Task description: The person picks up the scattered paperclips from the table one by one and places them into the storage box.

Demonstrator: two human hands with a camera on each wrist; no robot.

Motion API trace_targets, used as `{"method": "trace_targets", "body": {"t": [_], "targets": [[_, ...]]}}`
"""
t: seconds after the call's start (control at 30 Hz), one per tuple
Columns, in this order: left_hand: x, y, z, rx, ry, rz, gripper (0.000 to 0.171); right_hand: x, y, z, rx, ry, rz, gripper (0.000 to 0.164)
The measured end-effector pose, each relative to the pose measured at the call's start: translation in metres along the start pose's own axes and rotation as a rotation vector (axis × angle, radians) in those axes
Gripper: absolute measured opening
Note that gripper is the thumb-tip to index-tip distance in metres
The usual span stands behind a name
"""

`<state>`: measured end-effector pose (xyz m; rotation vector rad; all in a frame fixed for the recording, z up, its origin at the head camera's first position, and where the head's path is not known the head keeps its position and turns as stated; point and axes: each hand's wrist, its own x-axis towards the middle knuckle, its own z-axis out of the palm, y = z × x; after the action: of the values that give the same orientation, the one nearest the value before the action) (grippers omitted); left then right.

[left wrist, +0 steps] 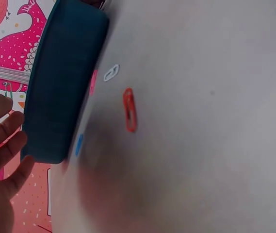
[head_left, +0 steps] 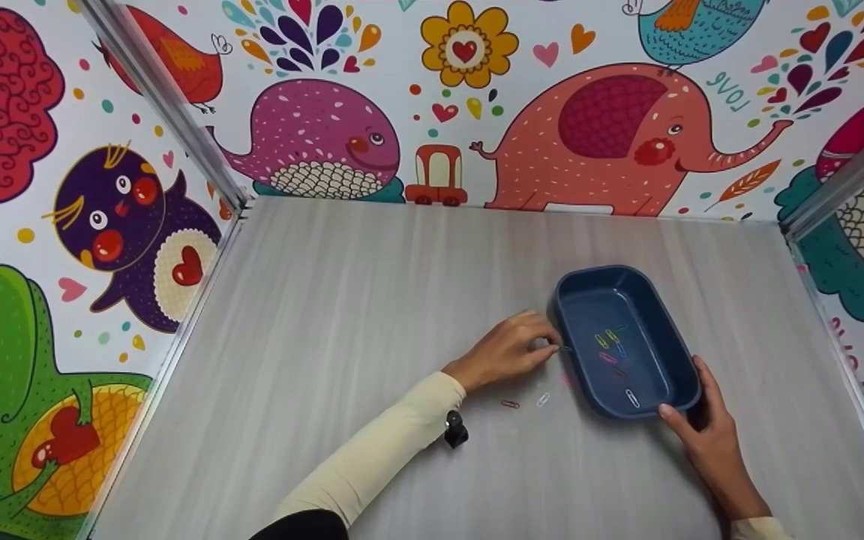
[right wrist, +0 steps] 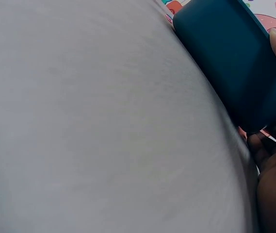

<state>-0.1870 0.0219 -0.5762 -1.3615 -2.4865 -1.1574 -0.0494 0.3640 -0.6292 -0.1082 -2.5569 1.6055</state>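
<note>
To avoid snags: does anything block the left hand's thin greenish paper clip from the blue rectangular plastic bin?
Nothing visible. The left hand pinches the clip at the left rim of the bin, seemingly above it.

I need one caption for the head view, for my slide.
Left hand pinching a paper clip near a blue tray of colourful clips, right hand holding the tray.

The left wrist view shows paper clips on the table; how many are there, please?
4: a red clip, a white clip near it, and a pink clip and a blue clip beside the tub. Others may be hidden behind the tub.
</note>
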Motion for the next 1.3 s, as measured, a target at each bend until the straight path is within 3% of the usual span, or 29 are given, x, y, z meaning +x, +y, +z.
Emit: {"method": "trace_targets", "body": {"t": [0.33,0.57,0.83,1.07,1.3], "targets": [[0.016,0.004,-0.004,0.017,0.005,0.064,0.008,-0.001,-0.003,0.001,0.038,-0.007,-0.015,0.095],[0.027,0.007,-0.003,0.048,-0.006,0.073,0.008,-0.001,-0.004,0.001,0.041,-0.007,-0.005,0.096],[0.038,0.011,-0.004,0.076,-0.060,0.092,0.011,-0.001,-0.002,0.000,0.033,0.000,-0.018,0.096],[0.048,0.015,-0.004,0.121,-0.111,0.070,0.014,-0.001,-0.001,0.000,0.031,0.003,-0.020,0.096],[0.056,0.014,-0.001,0.158,-0.176,0.132,0.014,0.000,-0.001,0.001,0.035,0.004,-0.020,0.096]]}}
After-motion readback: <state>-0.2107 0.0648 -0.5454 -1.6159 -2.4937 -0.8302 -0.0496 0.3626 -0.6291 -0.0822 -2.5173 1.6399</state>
